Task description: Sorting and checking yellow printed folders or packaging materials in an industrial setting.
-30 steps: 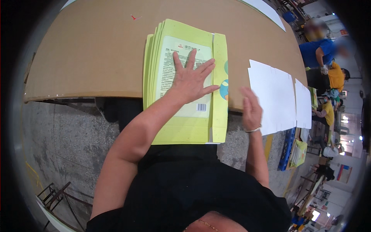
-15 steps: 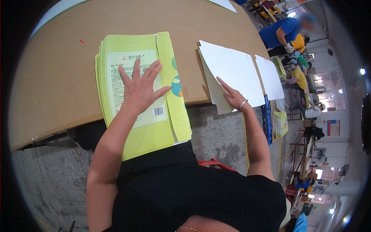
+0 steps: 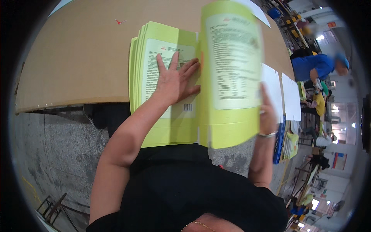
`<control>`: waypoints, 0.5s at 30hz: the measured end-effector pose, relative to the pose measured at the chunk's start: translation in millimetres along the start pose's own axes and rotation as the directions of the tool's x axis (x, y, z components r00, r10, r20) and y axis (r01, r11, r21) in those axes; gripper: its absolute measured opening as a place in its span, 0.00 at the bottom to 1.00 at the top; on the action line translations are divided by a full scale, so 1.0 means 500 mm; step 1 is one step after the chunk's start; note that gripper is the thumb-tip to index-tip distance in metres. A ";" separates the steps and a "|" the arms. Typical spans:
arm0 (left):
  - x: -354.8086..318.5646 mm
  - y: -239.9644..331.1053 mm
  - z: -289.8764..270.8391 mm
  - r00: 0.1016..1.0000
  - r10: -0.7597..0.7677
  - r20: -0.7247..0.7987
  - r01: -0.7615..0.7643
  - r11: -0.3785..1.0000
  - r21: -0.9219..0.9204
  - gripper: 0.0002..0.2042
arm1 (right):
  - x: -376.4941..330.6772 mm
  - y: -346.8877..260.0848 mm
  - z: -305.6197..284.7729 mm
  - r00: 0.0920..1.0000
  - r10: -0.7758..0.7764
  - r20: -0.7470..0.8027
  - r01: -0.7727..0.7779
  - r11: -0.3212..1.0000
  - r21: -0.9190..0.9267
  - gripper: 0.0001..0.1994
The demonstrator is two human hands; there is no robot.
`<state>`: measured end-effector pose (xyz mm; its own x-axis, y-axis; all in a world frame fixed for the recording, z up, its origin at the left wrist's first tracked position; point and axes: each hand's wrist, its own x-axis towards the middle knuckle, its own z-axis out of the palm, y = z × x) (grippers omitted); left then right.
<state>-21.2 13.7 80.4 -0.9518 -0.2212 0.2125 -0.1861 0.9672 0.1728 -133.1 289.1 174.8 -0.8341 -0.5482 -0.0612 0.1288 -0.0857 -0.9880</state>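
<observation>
My left hand lies flat with fingers spread on a stack of light green printed card sheets. The stack rests near the table's front edge, partly over my lap. A single green printed card sheet stands raised and curved over the stack's right side, its pale text panel facing me. At that sheet's right edge, my right hand grips it; the hand is blurred and some fingers are hidden behind the card. The raised sheet covers the right part of the stack.
The brown table carries white-faced sheets to the right, with another white pile beyond. A blue crate stands past them, near more green sheets. A person in a blue shirt works farther off.
My right hand has moved from the white-faced pile to the stack's right side, bringing up a green printed sheet. My left hand stays spread on the stack. The whole view has shifted.
</observation>
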 end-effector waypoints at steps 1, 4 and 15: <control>0.002 -0.002 -0.002 0.994 -0.001 0.106 -0.012 0.993 0.119 0.34 | -0.014 0.030 0.061 0.989 0.095 -0.116 -0.110 0.984 -0.138 0.38; -0.014 -0.039 0.041 0.977 0.034 -0.209 -0.051 0.995 -0.081 0.29 | -0.046 0.149 0.091 0.990 0.143 0.020 -0.134 0.959 -0.251 0.28; -0.036 -0.107 -0.081 0.737 -0.640 -0.218 -0.005 0.317 -0.948 0.21 | -0.084 0.149 0.201 0.991 -0.076 0.109 0.129 0.746 -0.653 0.29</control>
<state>15.9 -39.2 106.3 -0.5297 -0.8088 0.2555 0.1770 0.1892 0.9659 -34.4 222.0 117.9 -0.7779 -0.6277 0.0301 -0.3623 0.4088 -0.8376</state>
